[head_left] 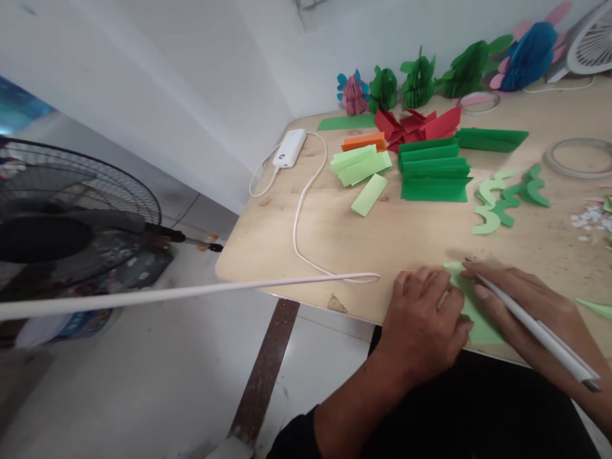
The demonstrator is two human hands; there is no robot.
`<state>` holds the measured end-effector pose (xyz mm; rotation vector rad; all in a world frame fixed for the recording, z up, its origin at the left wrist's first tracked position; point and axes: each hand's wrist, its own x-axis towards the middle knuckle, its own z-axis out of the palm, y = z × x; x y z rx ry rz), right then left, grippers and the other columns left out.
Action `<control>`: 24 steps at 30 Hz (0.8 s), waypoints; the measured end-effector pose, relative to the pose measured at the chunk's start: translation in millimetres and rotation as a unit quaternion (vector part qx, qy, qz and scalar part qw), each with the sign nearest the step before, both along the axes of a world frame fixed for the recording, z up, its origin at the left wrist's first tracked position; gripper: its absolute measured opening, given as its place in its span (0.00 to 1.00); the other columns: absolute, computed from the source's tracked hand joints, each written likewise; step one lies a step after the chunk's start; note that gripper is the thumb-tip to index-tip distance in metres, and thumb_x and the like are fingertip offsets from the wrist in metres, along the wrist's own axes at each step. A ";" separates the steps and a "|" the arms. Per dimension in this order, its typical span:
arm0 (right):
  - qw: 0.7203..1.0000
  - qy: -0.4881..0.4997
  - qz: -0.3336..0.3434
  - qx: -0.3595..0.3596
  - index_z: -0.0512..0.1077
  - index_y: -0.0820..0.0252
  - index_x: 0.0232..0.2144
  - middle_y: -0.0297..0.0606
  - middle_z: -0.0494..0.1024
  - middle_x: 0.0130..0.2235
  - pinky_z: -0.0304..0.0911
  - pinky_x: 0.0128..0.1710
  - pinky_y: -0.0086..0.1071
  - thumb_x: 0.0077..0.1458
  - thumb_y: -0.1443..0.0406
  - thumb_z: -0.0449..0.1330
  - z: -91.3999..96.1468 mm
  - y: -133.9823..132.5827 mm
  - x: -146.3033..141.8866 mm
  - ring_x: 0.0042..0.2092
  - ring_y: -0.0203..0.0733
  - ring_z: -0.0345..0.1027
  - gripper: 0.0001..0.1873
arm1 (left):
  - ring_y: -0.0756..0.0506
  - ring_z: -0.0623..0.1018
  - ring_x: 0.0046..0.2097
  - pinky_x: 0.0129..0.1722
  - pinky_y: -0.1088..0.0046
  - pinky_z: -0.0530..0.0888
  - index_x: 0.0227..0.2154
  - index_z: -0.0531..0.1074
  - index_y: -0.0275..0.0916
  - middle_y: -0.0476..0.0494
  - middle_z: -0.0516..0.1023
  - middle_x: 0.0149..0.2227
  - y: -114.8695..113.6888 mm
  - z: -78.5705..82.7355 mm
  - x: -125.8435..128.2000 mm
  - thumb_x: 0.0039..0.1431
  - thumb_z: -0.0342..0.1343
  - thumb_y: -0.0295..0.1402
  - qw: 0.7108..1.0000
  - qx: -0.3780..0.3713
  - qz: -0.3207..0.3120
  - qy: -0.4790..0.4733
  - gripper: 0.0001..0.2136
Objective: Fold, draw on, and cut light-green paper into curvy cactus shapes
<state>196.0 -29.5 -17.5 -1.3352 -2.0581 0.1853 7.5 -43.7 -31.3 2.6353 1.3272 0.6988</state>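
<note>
My right hand is closed round a white pen, its tip end close to the top edge of a light green sheet of paper at the table's front edge. On the left side of that sheet, my left hand presses down with curled fingers, holding the paper. The fingers hide part of the sheet, so I cannot tell whether anything else lies under them. Beyond the hands lie wavy green paper cutouts and a small folded light green strip.
Folded dark green papers, light green papers and red papers lie farther back, before a row of paper figures. A white power bank trails a cable across the table. A black fan stands left.
</note>
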 end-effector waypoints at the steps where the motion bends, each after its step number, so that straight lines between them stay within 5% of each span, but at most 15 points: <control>1: 1.000 -0.004 0.009 0.010 0.76 0.56 0.46 0.40 0.84 0.42 0.74 0.45 0.37 0.63 0.60 0.57 -1.0 -0.5 0.6 0.42 0.44 0.80 0.13 | 0.38 0.68 0.61 0.60 0.56 0.65 0.45 0.73 0.37 0.40 0.75 0.58 0.0 -0.1 -0.1 0.68 0.49 0.39 1.000 -0.001 0.001 0.001 0.13; 9: 1.000 0.007 0.006 -0.017 0.76 0.48 0.47 0.36 0.84 0.41 0.73 0.45 0.43 0.62 0.61 0.57 -2.3 -1.0 0.3 0.42 0.47 0.79 0.13 | 0.39 0.68 0.62 0.59 0.55 0.66 0.46 0.74 0.37 0.39 0.73 0.61 -0.5 -1.1 0.1 0.68 0.50 0.39 1.000 0.008 0.003 0.008 0.13; 18: 0.999 0.002 0.029 0.019 0.77 0.55 0.46 0.39 0.85 0.40 0.74 0.43 0.38 0.61 0.63 0.58 -2.0 0.2 1.1 0.41 0.44 0.80 0.12 | 0.39 0.68 0.61 0.58 0.56 0.66 0.45 0.74 0.36 0.39 0.74 0.58 0.2 -0.7 0.4 0.69 0.48 0.39 1.000 0.012 -0.007 0.014 0.14; 24: 0.993 0.062 -0.060 -0.077 0.80 0.51 0.43 0.38 0.85 0.44 0.76 0.47 0.40 0.61 0.54 0.57 4.0 2.7 2.2 0.45 0.49 0.80 0.16 | 0.38 0.68 0.61 0.59 0.56 0.66 0.45 0.74 0.37 0.38 0.73 0.59 0.4 0.4 -0.2 0.68 0.49 0.39 1.000 0.004 -0.010 0.023 0.13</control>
